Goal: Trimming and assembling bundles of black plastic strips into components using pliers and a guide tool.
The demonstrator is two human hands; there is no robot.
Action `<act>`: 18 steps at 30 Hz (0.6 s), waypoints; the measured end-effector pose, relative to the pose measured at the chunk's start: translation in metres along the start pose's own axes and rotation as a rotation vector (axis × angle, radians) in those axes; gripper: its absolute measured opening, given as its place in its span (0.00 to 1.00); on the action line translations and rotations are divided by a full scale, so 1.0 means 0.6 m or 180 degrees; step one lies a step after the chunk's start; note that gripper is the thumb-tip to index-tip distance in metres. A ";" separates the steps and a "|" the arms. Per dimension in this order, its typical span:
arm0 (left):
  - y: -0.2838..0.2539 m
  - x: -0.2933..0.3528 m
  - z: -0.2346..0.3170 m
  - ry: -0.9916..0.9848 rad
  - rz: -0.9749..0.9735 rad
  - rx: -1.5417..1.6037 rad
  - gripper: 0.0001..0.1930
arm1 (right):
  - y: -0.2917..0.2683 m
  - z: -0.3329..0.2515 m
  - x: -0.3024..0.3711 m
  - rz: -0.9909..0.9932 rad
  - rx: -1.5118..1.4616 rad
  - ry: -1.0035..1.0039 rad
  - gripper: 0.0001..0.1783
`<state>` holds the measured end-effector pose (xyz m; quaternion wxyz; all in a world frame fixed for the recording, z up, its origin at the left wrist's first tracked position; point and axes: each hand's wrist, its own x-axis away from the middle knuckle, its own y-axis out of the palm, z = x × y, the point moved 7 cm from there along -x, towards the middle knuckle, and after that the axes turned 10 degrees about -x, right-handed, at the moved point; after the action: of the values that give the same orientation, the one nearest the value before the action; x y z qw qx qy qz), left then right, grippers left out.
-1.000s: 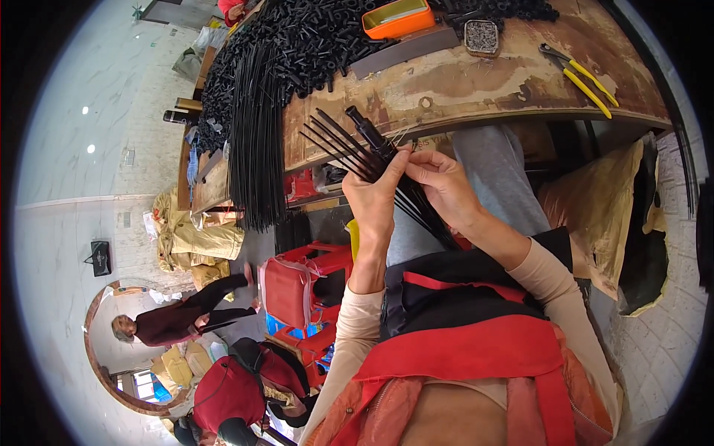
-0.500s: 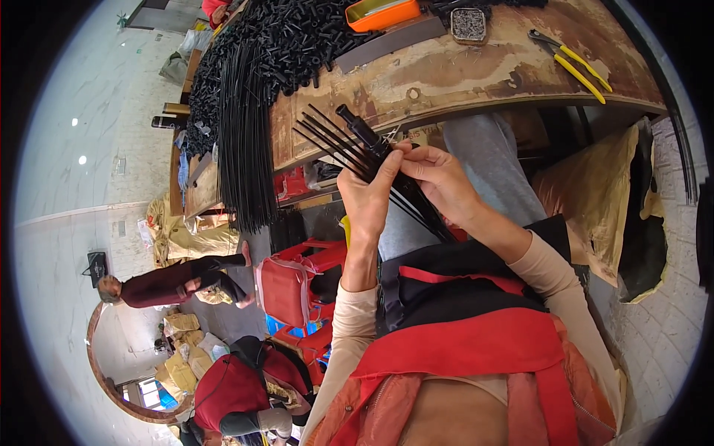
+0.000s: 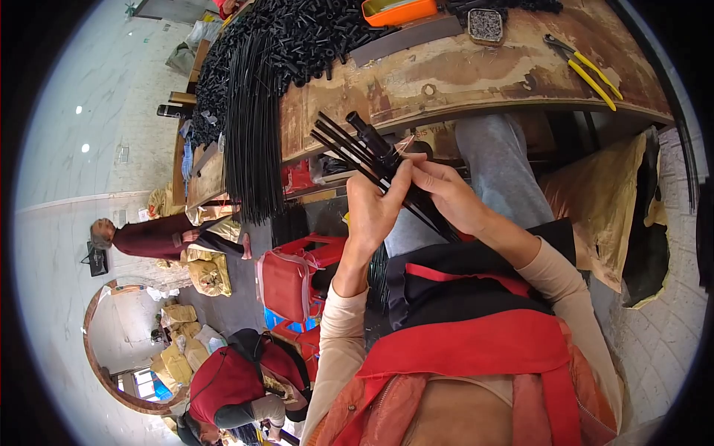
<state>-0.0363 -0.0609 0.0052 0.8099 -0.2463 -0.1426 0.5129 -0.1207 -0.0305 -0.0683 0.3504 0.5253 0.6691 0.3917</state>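
My left hand [image 3: 374, 208] is closed around a bundle of thin black rods [image 3: 338, 149], which fan out past the fingers toward the workbench. A thicker black tubular piece [image 3: 368, 135] with a stepped end lies along the bundle, beside the left thumb. My right hand [image 3: 455, 195] meets the left at the thumbs, its thumb and forefinger pinched together at the tube's near end. A few fine pale strands show beside those fingertips. What the right fingers hold is too small to make out. Below the hands, the bundle runs down toward my lap.
On the wooden workbench [image 3: 416, 85] lie a heap of short black tubes [image 3: 297, 37], long black rods [image 3: 253, 141] hanging over the edge, an orange tray [image 3: 399, 13], a clear box of small metal pieces [image 3: 486, 26] and yellow-handled pliers [image 3: 587, 70]. Red stools [image 3: 286, 286] and two people are at left.
Both hands and the bundle sit slightly farther right in the picture, and the view has shifted a little. The right fingers have closed in nearer the left thumb. The standing person has changed stance.
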 end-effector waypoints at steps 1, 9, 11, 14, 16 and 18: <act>-0.002 0.000 0.000 0.0095 0.0127 -0.0018 0.12 | 0.005 0.001 0.000 -0.0164 -0.0172 0.0195 0.18; 0.020 -0.002 0.014 0.0227 0.0303 0.0150 0.11 | -0.017 -0.009 0.007 0.0019 0.0031 0.0044 0.20; 0.027 -0.003 0.023 0.0260 0.0037 0.0168 0.12 | -0.034 -0.005 0.022 0.0257 0.0465 -0.0206 0.19; 0.029 0.003 0.019 0.0237 -0.0084 0.0613 0.11 | -0.023 -0.045 0.064 0.0478 0.2176 0.0754 0.18; 0.040 0.014 0.025 0.0379 -0.0216 0.0923 0.10 | -0.034 -0.103 0.096 0.0278 0.2825 0.0055 0.14; 0.066 0.022 0.011 0.0131 -0.0402 0.1719 0.08 | -0.033 -0.238 0.121 0.0223 0.5028 -0.1473 0.10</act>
<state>-0.0637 -0.0333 -0.0113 0.8793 -0.0225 0.0007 0.4758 -0.2694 0.0155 -0.0264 -0.0058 0.7051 0.6416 -0.3019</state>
